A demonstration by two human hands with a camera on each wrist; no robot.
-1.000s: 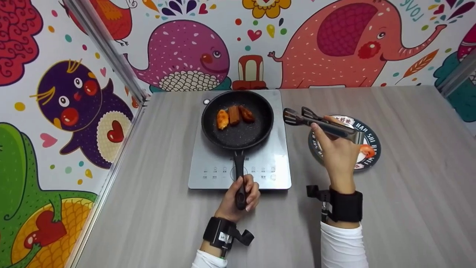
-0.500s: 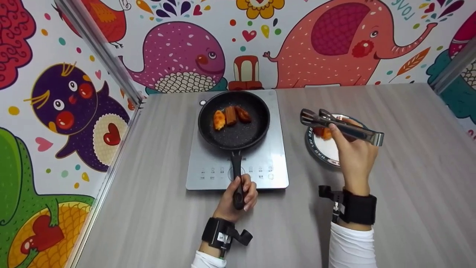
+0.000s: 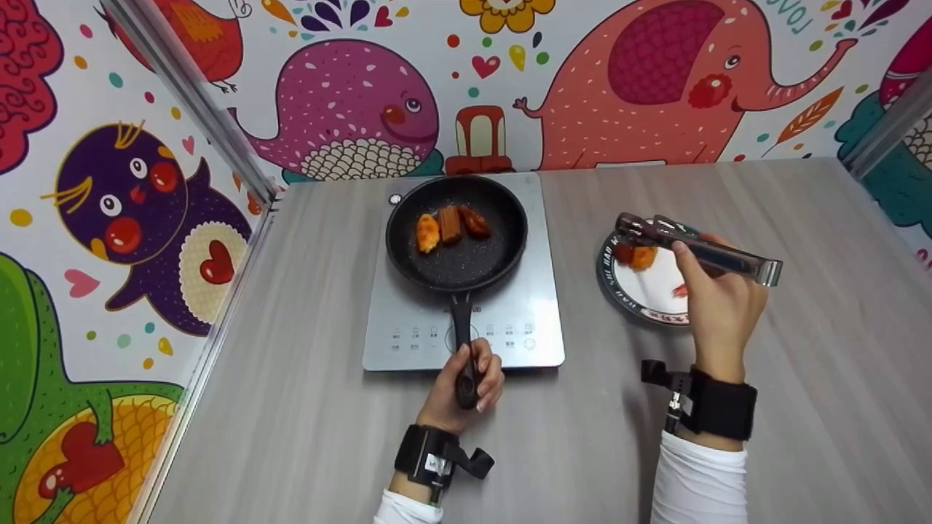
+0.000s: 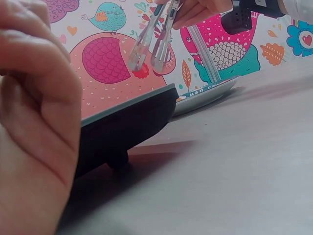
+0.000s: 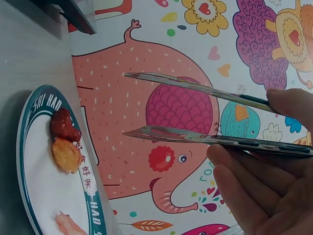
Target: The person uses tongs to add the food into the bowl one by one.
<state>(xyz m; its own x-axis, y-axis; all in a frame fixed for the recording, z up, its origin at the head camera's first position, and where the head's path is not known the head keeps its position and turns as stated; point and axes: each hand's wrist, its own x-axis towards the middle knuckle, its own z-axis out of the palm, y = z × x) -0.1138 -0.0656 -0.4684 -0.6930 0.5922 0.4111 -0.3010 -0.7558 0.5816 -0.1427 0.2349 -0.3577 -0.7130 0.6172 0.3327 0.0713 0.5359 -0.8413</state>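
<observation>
My left hand (image 3: 464,384) grips the handle (image 3: 464,342) of a black frying pan (image 3: 466,269). In the pan lie three browned food pieces, the middle one a ridged brown block (image 3: 450,224). My right hand (image 3: 724,306) holds metal tongs (image 3: 713,255) between thumb and fingers, above a plate (image 3: 641,307) with a dark patterned rim. The right wrist view shows the tongs' arms apart with nothing between them. On the plate are a dark red piece (image 5: 63,125), a golden piece (image 5: 66,155) and a pinkish-orange piece (image 5: 70,224). In the head view, the right hand partly hides the plate.
Beneath the pan is a silver induction cooker (image 3: 393,342) with touch controls. Both stand on a grey wood-grain table (image 3: 306,306). Walls printed with cartoon animals close off the back and left, with a metal strip (image 3: 211,327) along the left edge.
My right hand has moved right with the tongs, from beside the pan to over the plate. The plate's left-hand food has come into sight. My left hand keeps its grip on the handle.
</observation>
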